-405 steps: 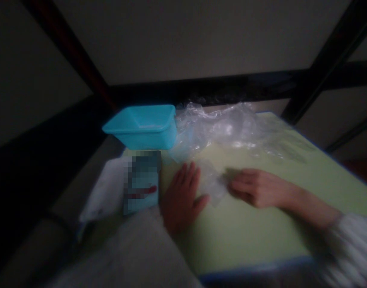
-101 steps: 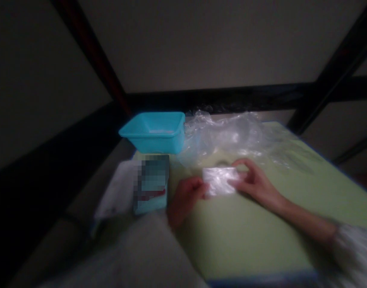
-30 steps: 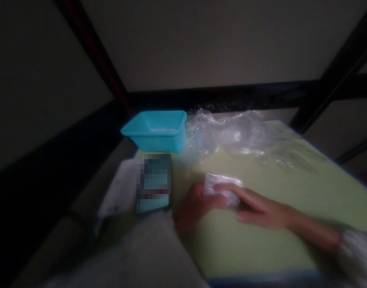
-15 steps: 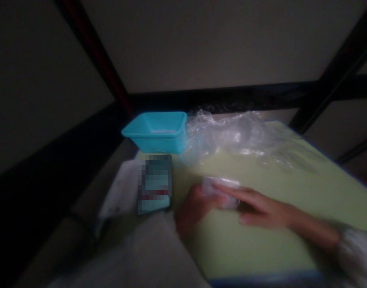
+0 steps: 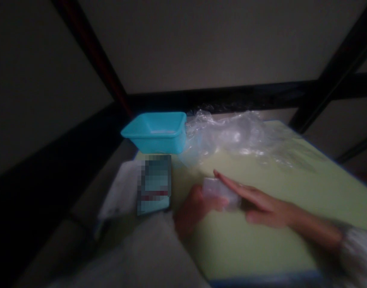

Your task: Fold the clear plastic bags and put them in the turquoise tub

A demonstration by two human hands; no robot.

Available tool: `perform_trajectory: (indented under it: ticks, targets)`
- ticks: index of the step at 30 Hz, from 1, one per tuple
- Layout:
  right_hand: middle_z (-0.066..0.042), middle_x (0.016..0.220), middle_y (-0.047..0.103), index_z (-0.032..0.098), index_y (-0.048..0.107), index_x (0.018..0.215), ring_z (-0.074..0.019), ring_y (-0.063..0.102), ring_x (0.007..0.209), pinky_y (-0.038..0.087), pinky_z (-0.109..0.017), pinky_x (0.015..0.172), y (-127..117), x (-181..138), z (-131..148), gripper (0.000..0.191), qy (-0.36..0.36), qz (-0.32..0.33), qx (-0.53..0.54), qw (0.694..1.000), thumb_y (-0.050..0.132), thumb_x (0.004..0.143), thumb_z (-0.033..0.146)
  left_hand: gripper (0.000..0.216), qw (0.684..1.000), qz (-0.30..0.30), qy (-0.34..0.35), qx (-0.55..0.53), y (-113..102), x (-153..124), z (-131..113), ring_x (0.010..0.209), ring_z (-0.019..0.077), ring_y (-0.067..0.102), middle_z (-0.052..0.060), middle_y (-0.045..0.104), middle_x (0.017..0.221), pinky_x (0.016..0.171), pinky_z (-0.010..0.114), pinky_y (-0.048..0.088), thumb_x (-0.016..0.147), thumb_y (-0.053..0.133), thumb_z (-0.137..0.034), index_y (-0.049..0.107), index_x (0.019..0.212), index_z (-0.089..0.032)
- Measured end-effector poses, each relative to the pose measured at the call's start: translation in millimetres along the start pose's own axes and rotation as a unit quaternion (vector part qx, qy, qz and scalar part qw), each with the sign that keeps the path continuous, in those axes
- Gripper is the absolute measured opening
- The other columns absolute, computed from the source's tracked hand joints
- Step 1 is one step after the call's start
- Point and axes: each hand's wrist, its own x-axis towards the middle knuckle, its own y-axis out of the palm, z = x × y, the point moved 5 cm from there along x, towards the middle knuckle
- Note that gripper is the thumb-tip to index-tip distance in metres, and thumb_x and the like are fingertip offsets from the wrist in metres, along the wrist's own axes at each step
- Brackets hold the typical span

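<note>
My left hand (image 5: 198, 206) is closed on a small clear plastic packet (image 5: 211, 187), its thumb across the near side. What the packet contains, if anything, is too blurred to tell. My right hand (image 5: 261, 204) lies against the packet's right and far edge, fingers stretched out and pointing away to the left, thumb apart below them. Both hands are over the yellow-green tabletop (image 5: 255, 256). Left of my left hand lies a pale green flat item (image 5: 155, 184) with a red stripe, its surface pixelated.
A turquoise plastic tub (image 5: 159, 144) stands at the far left of the table. Beside it spreads a heap of crumpled clear plastic (image 5: 237, 136). White paper (image 5: 121, 190) lies under the green item at the left edge. Dark beams and a wall close off the back.
My right hand's fingers have shifted from lying over the packet to its far right edge, fingertips slightly higher. My left hand keeps its hold in nearly the same place.
</note>
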Motion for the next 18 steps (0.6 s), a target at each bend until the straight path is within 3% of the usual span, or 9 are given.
perform_trajectory:
  ticks: [8, 12, 18]
  targets:
    - [0.005, 0.158, 0.002, 0.037, 0.005, 0.148, -0.022, 0.014, 0.143, 0.012, -0.043, 0.115, -10.4, -4.5, 0.2, 0.067, 0.021, -0.05, 0.033, 0.998, 0.04, 0.093, 0.054, 0.014, 1.0, -0.018, -0.017, 0.01, -3.2, -0.3, 1.1, 0.064, 0.0142, 0.055, 0.0, 0.063, 0.067, 0.063, 0.024, 0.041, 0.068, 0.071, -0.027, 0.066, 0.071, -0.015]
    - [0.004, 0.157, 0.005, 0.035, 0.009, 0.148, -0.0204, 0.01, 0.143, 0.011, -0.039, 0.115, -8.2, -1.7, 3.5, 0.068, 0.011, -0.016, 0.003, 1.0, 0.044, 0.092, 0.052, 0.015, 1.0, -0.02, -0.003, -0.006, -3.9, 1.4, 1.8, 0.065, 0.014, 0.056, 0.001, 0.064, 0.068, 0.064, 0.024, 0.043, 0.068, 0.071, -0.028, 0.067, 0.072, -0.014]
    - [-0.003, 0.156, 0.009, 0.031, 0.006, 0.149, -0.0211, 0.018, 0.141, 0.018, -0.039, 0.114, -1.6, -1.7, -2.4, 0.071, -0.007, 0.008, -0.012, 1.0, 0.046, 0.093, 0.048, 0.016, 0.999, -0.009, 0.012, -0.03, -5.3, 3.4, 7.4, 0.067, 0.0132, 0.058, 0.002, 0.067, 0.075, 0.063, 0.023, 0.045, 0.071, 0.071, -0.026, 0.068, 0.081, -0.014]
